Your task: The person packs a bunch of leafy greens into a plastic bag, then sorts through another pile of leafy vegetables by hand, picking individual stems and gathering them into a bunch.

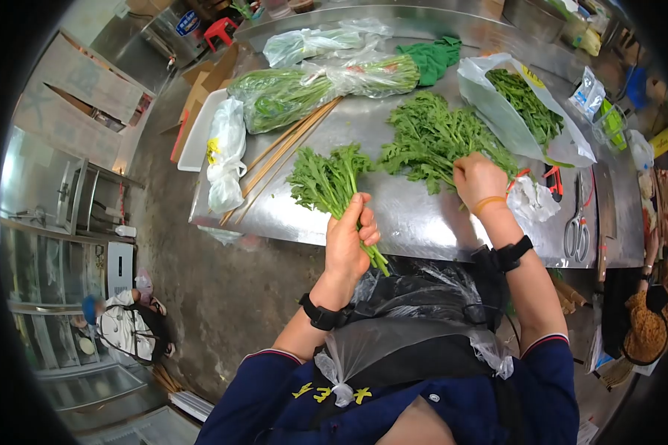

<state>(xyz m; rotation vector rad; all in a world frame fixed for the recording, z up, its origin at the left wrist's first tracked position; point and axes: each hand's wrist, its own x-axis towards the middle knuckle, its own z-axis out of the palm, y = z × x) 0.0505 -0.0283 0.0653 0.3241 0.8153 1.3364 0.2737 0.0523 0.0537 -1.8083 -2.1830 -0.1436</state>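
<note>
The left hand point(355, 233) holds a bunch of leafy greens point(326, 178), its fingers wrapped around the stems, so the leaves fan out toward the far left and the cut ends stick out below, past the near edge of the worktop point(416, 226). Gripping the stems presumably keeps the bunch together without crushing the leaves. The right hand point(480, 180) is at the near side of a loose pile of greens point(438, 133), fingers curled narrow; whether they pinch a stem I cannot tell. The pile lies on bare metal in front of the person, probably so that both hands reach it easily. Just to its right, a white plastic bag point(573, 144) gapes toward the near side with more greens inside, its mouth apparently left wide for access. On the far left, a long clear bag of greens point(271, 100) lies next to thin wooden sticks point(286, 144), seemingly out of the hands' way. Scissors point(577, 219) rest at the near right, handles toward the person, which likely makes them easy to take up.
</note>
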